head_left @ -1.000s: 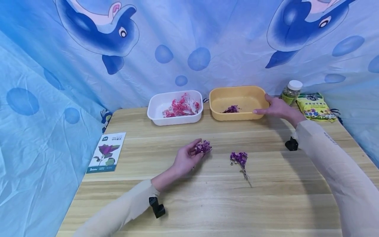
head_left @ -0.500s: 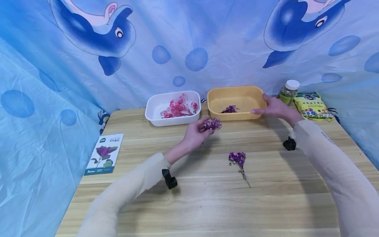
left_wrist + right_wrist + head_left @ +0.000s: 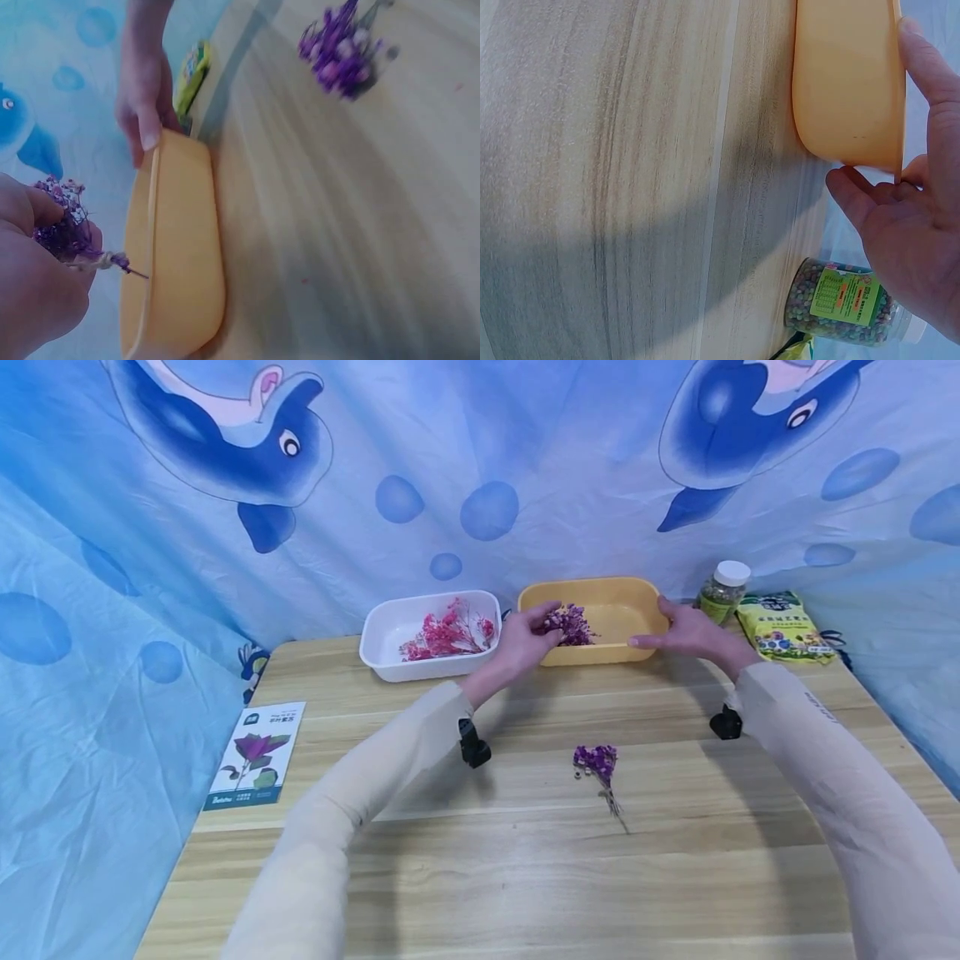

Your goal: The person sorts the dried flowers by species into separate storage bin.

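My left hand [image 3: 522, 645] pinches a bunch of small purple dried flowers [image 3: 572, 623] at the left end of the yellow plastic basin [image 3: 600, 655]. In the left wrist view, the bunch [image 3: 66, 225] sits between thumb and fingers, its tied stems pointing towards the basin's rim [image 3: 152, 202]. My right hand [image 3: 692, 633] grips the basin's right end, thumb along the rim and fingers against the outside, as the right wrist view shows. The purple flowers seen inside the basin earlier are hidden or blend with the held bunch. Another purple bunch [image 3: 597, 764] lies on the table.
A white basin [image 3: 382, 664] holding pink dried flowers [image 3: 450, 633] stands left of the yellow one. At right are a white-lidded jar [image 3: 722, 593] and a yellow packet [image 3: 783, 628]. A flower-printed card [image 3: 255, 756] lies at left. A blue curtain [image 3: 450, 460] hangs behind.
My left hand has carried the purple bunch from mid-table forward and right, up to the yellow basin. My right hand has kept its grip on the basin's end.
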Demonstrator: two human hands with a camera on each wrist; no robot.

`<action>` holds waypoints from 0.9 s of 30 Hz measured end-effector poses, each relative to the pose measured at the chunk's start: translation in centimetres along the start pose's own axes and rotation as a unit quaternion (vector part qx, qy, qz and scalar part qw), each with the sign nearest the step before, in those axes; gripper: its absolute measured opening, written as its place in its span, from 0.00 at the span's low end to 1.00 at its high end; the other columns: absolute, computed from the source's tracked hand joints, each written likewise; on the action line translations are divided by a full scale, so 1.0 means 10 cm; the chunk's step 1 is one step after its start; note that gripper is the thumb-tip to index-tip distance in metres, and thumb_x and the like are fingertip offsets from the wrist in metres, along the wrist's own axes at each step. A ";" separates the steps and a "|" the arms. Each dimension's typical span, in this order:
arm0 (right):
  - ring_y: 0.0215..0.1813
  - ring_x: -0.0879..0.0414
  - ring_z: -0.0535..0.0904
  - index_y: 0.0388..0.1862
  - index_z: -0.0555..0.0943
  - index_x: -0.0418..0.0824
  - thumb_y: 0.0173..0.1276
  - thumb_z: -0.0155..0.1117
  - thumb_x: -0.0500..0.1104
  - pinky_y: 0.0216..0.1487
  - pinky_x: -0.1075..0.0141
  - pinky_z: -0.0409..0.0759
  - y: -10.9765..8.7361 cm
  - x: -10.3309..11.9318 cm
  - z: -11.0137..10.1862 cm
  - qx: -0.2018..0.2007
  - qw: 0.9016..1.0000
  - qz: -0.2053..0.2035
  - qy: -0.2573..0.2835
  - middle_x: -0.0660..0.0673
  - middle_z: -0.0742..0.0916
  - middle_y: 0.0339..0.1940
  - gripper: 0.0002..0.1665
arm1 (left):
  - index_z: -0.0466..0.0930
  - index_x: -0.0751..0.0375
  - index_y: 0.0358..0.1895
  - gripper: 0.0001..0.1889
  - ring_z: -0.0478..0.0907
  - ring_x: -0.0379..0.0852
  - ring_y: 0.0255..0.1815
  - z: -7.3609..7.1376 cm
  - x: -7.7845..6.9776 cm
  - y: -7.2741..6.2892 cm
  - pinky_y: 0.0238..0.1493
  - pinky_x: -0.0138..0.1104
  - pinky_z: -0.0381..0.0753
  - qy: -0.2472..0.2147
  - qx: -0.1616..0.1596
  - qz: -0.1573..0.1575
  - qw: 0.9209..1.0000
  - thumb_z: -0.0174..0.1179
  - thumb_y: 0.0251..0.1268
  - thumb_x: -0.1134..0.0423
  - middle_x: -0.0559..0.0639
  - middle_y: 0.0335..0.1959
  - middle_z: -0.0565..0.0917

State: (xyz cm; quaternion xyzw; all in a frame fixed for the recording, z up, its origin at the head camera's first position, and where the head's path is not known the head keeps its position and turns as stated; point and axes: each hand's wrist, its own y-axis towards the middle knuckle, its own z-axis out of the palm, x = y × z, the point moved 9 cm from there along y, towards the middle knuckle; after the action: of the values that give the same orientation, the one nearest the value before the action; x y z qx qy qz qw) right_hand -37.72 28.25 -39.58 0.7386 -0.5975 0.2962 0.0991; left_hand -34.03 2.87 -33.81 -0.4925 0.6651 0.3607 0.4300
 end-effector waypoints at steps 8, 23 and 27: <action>0.73 0.24 0.53 0.78 0.35 0.26 0.65 0.66 0.67 0.72 0.37 0.56 -0.02 0.00 -0.02 -0.003 1.000 -0.003 0.004 0.20 0.52 0.75 0.70 | 0.70 0.58 0.72 0.28 0.79 0.48 0.54 0.07 -0.04 0.36 0.43 0.27 0.82 0.057 -0.001 -0.001 0.998 0.60 0.69 0.72 0.57 0.66 0.76; 0.76 0.28 0.48 0.79 0.35 0.28 0.62 0.66 0.70 0.75 0.40 0.51 0.02 -0.01 0.00 0.003 1.000 0.007 0.020 0.25 0.48 0.78 0.73 | 0.64 0.49 0.76 0.31 0.64 0.38 0.13 0.17 0.18 0.74 0.18 0.32 0.75 0.030 -0.020 -0.088 0.995 0.53 0.73 0.74 0.49 0.76 0.65; 0.77 0.29 0.47 0.79 0.35 0.28 0.62 0.66 0.71 0.75 0.41 0.51 0.03 -0.02 0.00 0.001 1.000 0.010 0.018 0.25 0.47 0.79 0.73 | 0.66 0.49 0.75 0.31 0.76 0.40 0.28 0.18 0.22 0.76 0.26 0.32 0.81 0.034 -0.026 -0.090 0.995 0.54 0.72 0.73 0.50 0.75 0.67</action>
State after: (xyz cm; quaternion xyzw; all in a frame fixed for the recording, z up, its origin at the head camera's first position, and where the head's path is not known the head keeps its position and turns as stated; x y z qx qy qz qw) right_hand -37.98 28.33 -39.70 0.7268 -0.6030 0.3112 0.1063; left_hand -41.32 5.65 -36.10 -0.5738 0.6226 0.3208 0.4244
